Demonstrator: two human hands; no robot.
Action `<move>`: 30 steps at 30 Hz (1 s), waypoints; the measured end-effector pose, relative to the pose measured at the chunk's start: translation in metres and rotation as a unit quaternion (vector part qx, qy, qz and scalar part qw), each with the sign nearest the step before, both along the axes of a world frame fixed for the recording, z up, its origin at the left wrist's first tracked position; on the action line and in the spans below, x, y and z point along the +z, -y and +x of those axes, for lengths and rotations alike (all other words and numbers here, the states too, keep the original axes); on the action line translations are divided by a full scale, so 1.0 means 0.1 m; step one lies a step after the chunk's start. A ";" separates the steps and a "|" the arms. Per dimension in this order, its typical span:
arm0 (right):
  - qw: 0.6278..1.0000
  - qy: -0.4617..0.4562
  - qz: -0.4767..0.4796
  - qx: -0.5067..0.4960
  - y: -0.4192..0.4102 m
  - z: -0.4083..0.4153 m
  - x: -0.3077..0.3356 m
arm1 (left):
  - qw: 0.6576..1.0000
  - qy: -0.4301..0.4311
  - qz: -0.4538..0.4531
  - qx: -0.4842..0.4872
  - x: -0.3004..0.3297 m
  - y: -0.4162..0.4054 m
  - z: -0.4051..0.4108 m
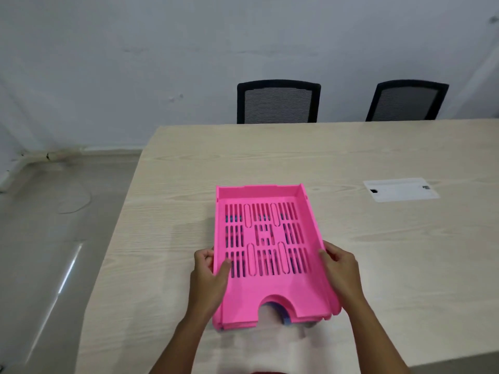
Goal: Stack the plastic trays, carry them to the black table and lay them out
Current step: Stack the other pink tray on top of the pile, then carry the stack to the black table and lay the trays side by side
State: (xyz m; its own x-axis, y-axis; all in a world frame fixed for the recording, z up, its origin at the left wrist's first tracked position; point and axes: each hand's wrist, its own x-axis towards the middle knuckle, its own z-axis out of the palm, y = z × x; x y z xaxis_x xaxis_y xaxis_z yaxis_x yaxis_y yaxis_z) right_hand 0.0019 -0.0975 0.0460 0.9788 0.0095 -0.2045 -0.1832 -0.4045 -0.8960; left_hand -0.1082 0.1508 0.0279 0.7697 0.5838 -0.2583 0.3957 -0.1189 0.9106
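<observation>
A stack of plastic trays (266, 295) sits near the front of a light wooden table (351, 157). The top tray is pink with slotted holes and a half-round cut-out at its near edge. Blue shows through the slots and at the cut-out, so a blue tray lies underneath. My left hand (209, 276) grips the stack's left side wall, thumb inside on the tray floor. My right hand (341, 268) grips the right side wall. The near edge of the stack looks slightly raised above the table.
Two black mesh-backed chairs (278, 102) (406, 101) stand behind the table's far edge against a white wall. A white cable hatch (401, 189) is set into the tabletop at the right. Shiny floor (54, 252) lies to the left. No black table is in view.
</observation>
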 end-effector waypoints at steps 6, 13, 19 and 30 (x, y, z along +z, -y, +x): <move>1.000 -0.006 -0.007 0.007 0.03 0.03 -0.01 | 1.000 -0.005 0.018 -0.008 0.01 -0.02 0.03; 1.000 -0.019 0.001 0.002 0.16 0.12 -0.04 | 1.000 0.003 0.017 -0.017 -0.04 0.07 0.07; 0.999 -0.022 0.048 -0.004 0.17 0.31 -0.07 | 0.997 0.023 -0.071 0.015 -0.03 -0.03 0.15; 0.939 -0.241 0.216 0.118 0.15 0.53 -0.33 | 0.951 -0.008 -0.309 -0.024 -0.19 -0.07 0.22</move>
